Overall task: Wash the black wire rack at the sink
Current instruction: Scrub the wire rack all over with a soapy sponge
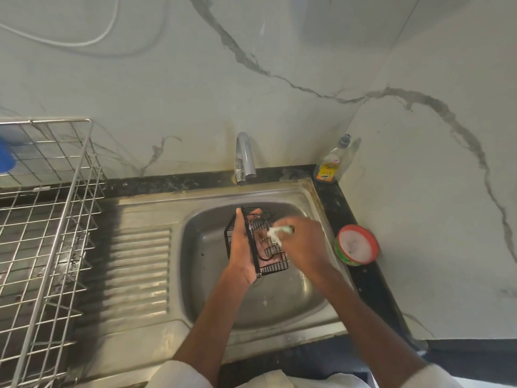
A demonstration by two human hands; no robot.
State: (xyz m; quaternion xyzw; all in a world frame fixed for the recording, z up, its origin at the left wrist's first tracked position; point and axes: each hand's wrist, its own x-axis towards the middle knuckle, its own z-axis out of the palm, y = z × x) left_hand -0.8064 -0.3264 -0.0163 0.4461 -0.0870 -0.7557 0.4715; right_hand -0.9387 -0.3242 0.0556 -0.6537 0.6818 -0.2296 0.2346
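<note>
Black wire rack [258, 242]: light, stiff, soap-slick; left hand [242, 247] fingers grasp its frame edge, right hand [300, 242] fingers pinch scrubber [278, 232] against wires

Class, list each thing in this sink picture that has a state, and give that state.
Black wire rack: held over the sink basin, tilted.
Left hand: grips the rack.
Right hand: holds a soapy scrubber against the rack.
Tap: no water visible.
Red-rimmed soap tub: open.

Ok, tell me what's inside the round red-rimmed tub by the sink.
The tub holds a whitish, soapy-looking paste across its open top. What lies beneath that surface is covered, so its depth cannot be seen.
</note>
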